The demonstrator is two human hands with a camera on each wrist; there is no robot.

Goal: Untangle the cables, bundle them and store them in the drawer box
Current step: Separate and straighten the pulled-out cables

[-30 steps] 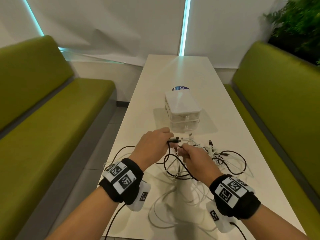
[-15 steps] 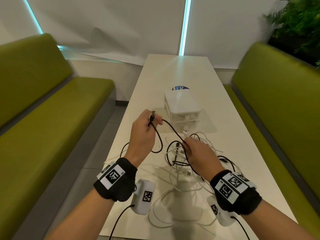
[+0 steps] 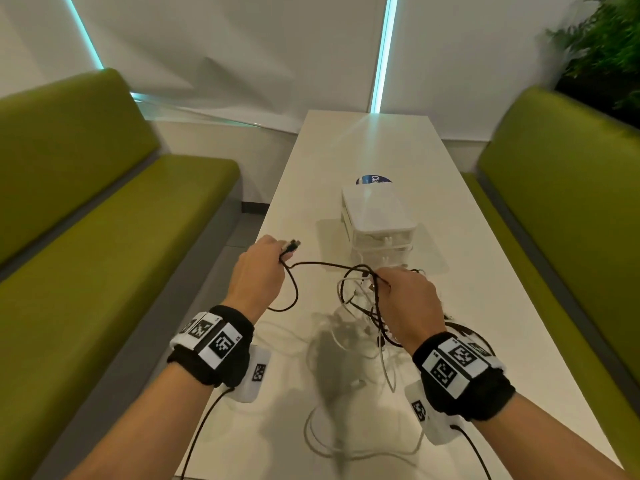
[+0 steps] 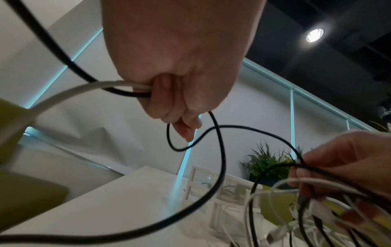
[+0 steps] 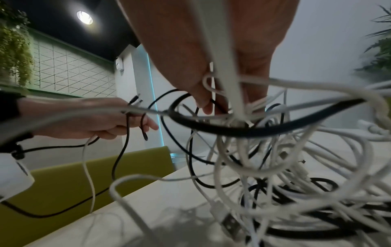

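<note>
Left hand [image 3: 258, 276], mid-frame in the head view, is raised above the white table [image 3: 485, 306], fingers curled round the end of a black cable [image 3: 322, 264]; its plug [image 3: 292, 244] juts out past the knuckles toward the upper right. In the left wrist view a white wrist-camera lead and a black one also pass through that fist. Right hand [image 3: 408, 303], just right of centre, has fingers closed on a lifted clump of the tangle [image 3: 363, 306], black and white strands mixed, hanging down to the tabletop below. The black cable runs slack between the two hands, dipping in a loop under the left one. More white loops lie flat on the table toward the lower centre. The drawer box [image 3: 375, 216], white and translucent, stands on the table just beyond the hands, upper centre; drawers appear pushed in. Green benches [image 3: 104, 220] flank the table at both frame edges; a plant [image 3: 602, 53] sits upper right.
</note>
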